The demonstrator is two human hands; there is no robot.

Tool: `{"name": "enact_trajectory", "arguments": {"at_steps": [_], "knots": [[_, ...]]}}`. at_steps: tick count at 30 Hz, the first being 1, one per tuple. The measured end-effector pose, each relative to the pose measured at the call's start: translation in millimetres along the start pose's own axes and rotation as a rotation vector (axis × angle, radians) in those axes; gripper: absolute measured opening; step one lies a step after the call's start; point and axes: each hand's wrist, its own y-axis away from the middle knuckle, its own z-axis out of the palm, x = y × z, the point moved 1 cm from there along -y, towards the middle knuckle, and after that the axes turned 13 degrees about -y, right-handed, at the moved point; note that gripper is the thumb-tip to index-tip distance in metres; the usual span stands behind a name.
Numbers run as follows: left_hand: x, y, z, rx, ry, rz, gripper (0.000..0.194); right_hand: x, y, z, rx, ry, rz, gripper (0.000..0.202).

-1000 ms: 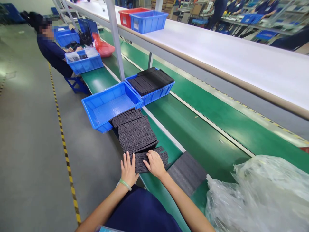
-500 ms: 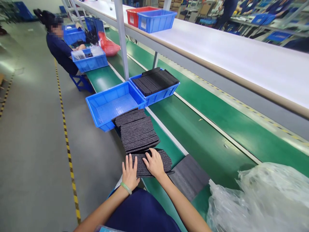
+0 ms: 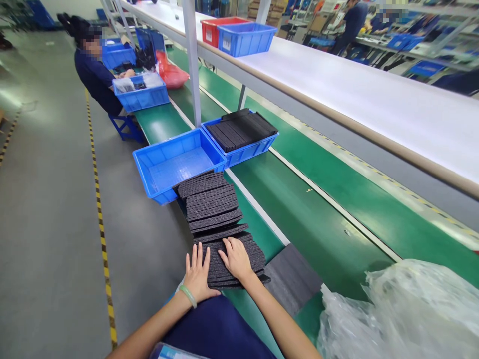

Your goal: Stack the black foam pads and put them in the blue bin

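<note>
A long row of thin black foam sheets [image 3: 213, 205] stands on edge along the green bench, running from the blue bin towards my body. My left hand [image 3: 197, 274] lies against the left ends of the nearest sheets, fingers spread and thumb along the near side. On top of the same sheets rests my right hand [image 3: 236, 259], its fingers apart and slightly bent. A small gap shows in the row just beyond my hands. Flat on the bench to the right lies a dark foam sheet [image 3: 294, 279].
Beyond the row sits an empty blue bin [image 3: 149, 174]; beside it another blue bin [image 3: 250, 153] holds stacked black foam. Clear plastic bags [image 3: 411, 309] lie at the right. A shelf post [image 3: 192, 65] rises behind. A co-worker [image 3: 93, 75] sits farther along the bench.
The nearest foam sheets have shifted towards my body and fanned apart, opening a gap in the row. Both hands stay on them, the left slightly lower and farther left.
</note>
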Motion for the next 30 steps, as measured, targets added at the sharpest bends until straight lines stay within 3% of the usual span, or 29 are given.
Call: {"name": "enact_trajectory", "arguments": {"at_steps": [4,8,13,18,24,30], "knots": [[-7.7,-21.5,-13.2,0.057,-0.014,0.028,0.085,-1.6,-4.0,-0.9,-0.052,0.021,0.038,0.049],[-16.1,-60.6,-22.1,0.101,-0.075,0.019,0.072,-3.7,-8.9,-0.6,-0.067,0.050,0.040,0.053],[-23.3,-101.3,-10.8,0.067,-0.107,-0.064,0.066,-6.3,-3.7,2.2,-0.063,0.066,0.100,0.044],[-24.2,-105.1,-0.7,0.052,-0.107,-0.100,0.067,-5.7,-4.7,4.9,0.017,0.075,0.120,0.034],[-23.5,-104.4,-0.6,0.060,-0.110,-0.100,0.067,1.4,-21.0,10.0,-0.058,0.085,0.032,0.033],[-23.2,-104.0,1.5,0.057,-0.103,-0.096,0.068,1.0,-22.1,8.4,-0.030,0.030,0.048,0.035]]}}
